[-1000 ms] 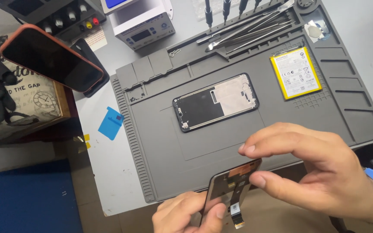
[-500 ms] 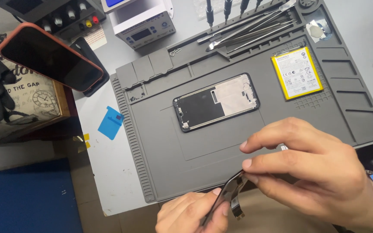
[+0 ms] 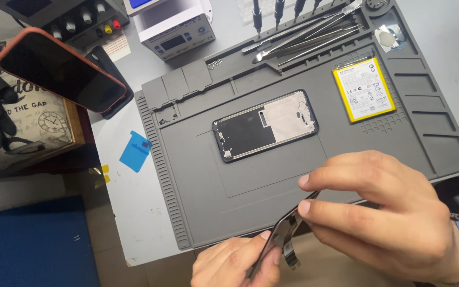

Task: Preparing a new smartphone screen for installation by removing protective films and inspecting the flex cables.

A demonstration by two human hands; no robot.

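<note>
Below grey mat's [image 3: 197,212] near edge, both hands gripping thin dark phone screen panel [image 3: 281,234] edge-on: left hand [image 3: 235,263] pinching lower end, right hand [image 3: 383,212] fingertips clamping upper end, ribbon cable dangling beneath.

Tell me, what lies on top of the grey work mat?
On the grey work mat lie an empty phone frame, a yellow battery and metal tools. The right hand covers part of its near edge.
</note>
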